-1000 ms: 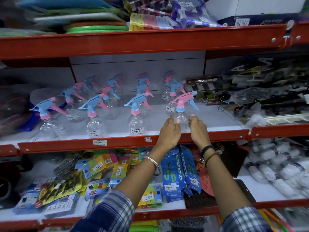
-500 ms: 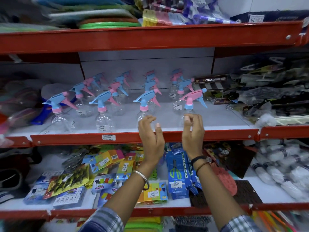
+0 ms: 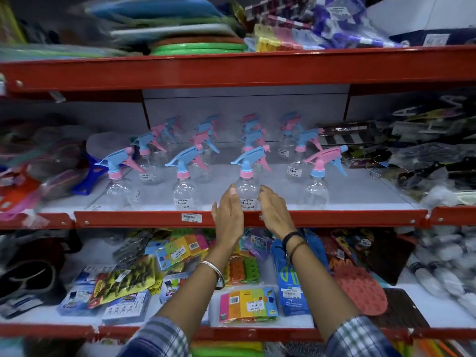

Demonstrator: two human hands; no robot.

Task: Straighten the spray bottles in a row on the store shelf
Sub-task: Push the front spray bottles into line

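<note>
Clear spray bottles with blue and pink trigger heads stand in rows on the white middle shelf (image 3: 360, 199). The front row holds one at the left (image 3: 121, 188), a second (image 3: 184, 193), a third (image 3: 247, 193) and a pink-headed one at the right (image 3: 317, 189). Several more stand behind them, blurred. My left hand (image 3: 228, 215) and my right hand (image 3: 274, 212) flank the third front bottle, fingers spread, fingertips at its sides. I cannot tell if they touch it.
A red shelf rim (image 3: 128, 219) with a price tag (image 3: 191, 217) runs under my hands. Packaged goods crowd the shelf below (image 3: 247, 302) and the one above (image 3: 195, 46). Dark packets (image 3: 425, 161) lie right of the bottles, blurred items (image 3: 38, 163) to the left.
Both hands left the pink-headed bottle at the right and moved left to the third front bottle. The view shifted, so the shelf now sits further right in frame.
</note>
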